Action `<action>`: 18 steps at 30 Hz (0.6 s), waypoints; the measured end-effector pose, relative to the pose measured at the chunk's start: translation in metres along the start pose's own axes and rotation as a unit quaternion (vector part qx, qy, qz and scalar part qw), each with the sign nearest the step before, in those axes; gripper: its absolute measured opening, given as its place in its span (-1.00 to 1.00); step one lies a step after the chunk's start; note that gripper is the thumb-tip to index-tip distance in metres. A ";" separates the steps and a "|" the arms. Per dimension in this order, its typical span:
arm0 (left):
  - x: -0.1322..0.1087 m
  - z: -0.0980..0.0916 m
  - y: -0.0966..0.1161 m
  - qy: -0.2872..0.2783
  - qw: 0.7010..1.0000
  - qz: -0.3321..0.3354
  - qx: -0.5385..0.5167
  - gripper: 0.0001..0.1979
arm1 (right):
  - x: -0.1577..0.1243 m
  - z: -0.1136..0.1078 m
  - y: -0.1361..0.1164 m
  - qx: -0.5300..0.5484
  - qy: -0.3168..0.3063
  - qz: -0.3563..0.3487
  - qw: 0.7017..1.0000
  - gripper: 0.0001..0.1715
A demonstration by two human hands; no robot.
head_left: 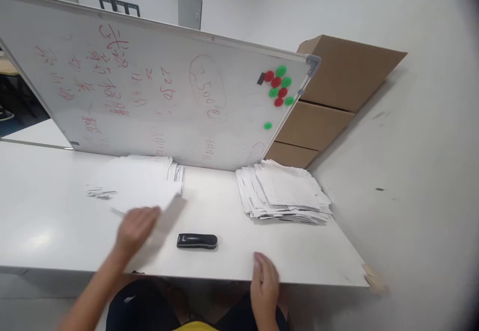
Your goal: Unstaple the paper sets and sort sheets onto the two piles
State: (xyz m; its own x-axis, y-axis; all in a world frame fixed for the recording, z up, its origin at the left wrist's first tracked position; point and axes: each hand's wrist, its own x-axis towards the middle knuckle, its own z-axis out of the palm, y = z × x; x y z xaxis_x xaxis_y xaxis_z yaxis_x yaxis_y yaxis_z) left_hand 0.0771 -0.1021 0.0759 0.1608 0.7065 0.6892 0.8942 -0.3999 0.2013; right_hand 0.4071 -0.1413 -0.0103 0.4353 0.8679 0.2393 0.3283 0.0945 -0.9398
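Observation:
My left hand (136,229), a little blurred, is closed on the near edge of a white sheet of paper (149,196). The sheet tilts up over the left paper stack (138,171). A black stapler (197,241) lies on the table between my hands, touched by neither. Near the table's front edge is my right hand (265,283), its fingers loosely extended and slightly bent, with nothing visible in it. Beyond it, a taller, uneven pile of white papers (288,191) sits at the right.
A whiteboard (232,121) with red handwriting stands along the back of the white table (217,206). Red and green magnets (276,82) cluster near its right side. Cardboard boxes (337,77) are stacked behind it, against the white wall (404,171) on the right.

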 end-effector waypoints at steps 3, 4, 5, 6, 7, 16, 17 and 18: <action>-0.017 0.012 0.074 -0.003 0.974 0.226 0.002 -0.68 | -0.028 0.024 -0.045 0.141 -0.148 0.081 0.976 -0.50; -0.021 0.017 0.095 -0.004 0.961 0.277 0.001 -0.72 | -0.035 0.031 -0.058 0.178 -0.168 0.118 0.962 -0.49; -0.024 0.022 0.109 -0.005 0.949 0.316 -0.005 -0.75 | -0.040 0.037 -0.068 0.205 -0.174 0.152 0.951 -0.50; -0.025 0.025 0.116 -0.002 0.941 0.337 -0.013 -0.79 | -0.041 0.042 -0.076 0.223 -0.174 0.180 0.942 -0.51; -0.024 0.027 0.112 0.001 0.938 0.345 -0.021 -0.80 | -0.040 0.044 -0.079 0.234 -0.167 0.200 0.937 -0.51; 0.023 0.005 -0.127 -0.079 0.984 -0.021 0.159 -0.55 | -0.001 0.005 -0.046 0.277 -0.059 0.281 0.917 -0.21; 0.021 0.003 -0.141 -0.106 0.980 -0.034 0.167 -0.55 | 0.000 0.000 -0.044 0.273 -0.054 0.285 0.917 -0.18; 0.018 0.002 -0.150 -0.128 0.976 -0.040 0.170 -0.57 | 0.000 -0.004 -0.043 0.267 -0.050 0.286 0.919 -0.17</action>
State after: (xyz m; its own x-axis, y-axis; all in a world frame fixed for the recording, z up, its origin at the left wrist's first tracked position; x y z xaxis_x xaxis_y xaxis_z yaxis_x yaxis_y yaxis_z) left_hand -0.0534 -0.0283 0.0570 0.1443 0.8678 0.4755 0.9883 -0.1504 -0.0253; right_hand 0.3962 -0.1468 0.0308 0.3205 0.8880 -0.3299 -0.4007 -0.1885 -0.8966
